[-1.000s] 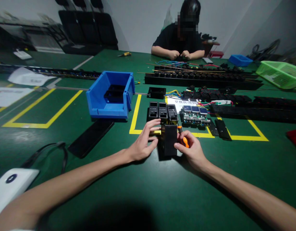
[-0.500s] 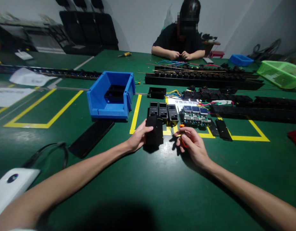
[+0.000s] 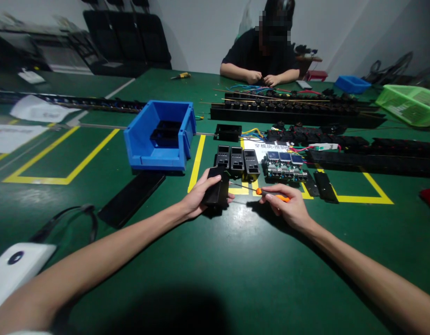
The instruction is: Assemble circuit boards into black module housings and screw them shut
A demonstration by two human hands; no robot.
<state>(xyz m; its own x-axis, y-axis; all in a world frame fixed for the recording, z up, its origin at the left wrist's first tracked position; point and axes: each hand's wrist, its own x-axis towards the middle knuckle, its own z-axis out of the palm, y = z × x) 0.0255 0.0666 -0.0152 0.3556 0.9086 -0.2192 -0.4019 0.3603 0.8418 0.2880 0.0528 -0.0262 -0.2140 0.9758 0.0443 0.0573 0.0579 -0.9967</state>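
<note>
My left hand is closed around a black rectangular housing, tilted above the green table. In my right hand is a screwdriver with an orange and dark handle. Its thin shaft points left, and the tip is at the housing's right side; whether it touches, I cannot tell. Just beyond the held housing stand several similar black housings with cut-outs. To their right lie green circuit boards with small screens, and beside those are flat black plates.
A blue bin holding black parts stands left of the housings. A black phone-like slab and a white device with a cable lie nearer on the left. Long black rails cross the far side, where another person sits. A green basket is at right.
The housing in my left hand has turned and shifted slightly left. My right hand has swung the screwdriver so its shaft now points left at the housing.
</note>
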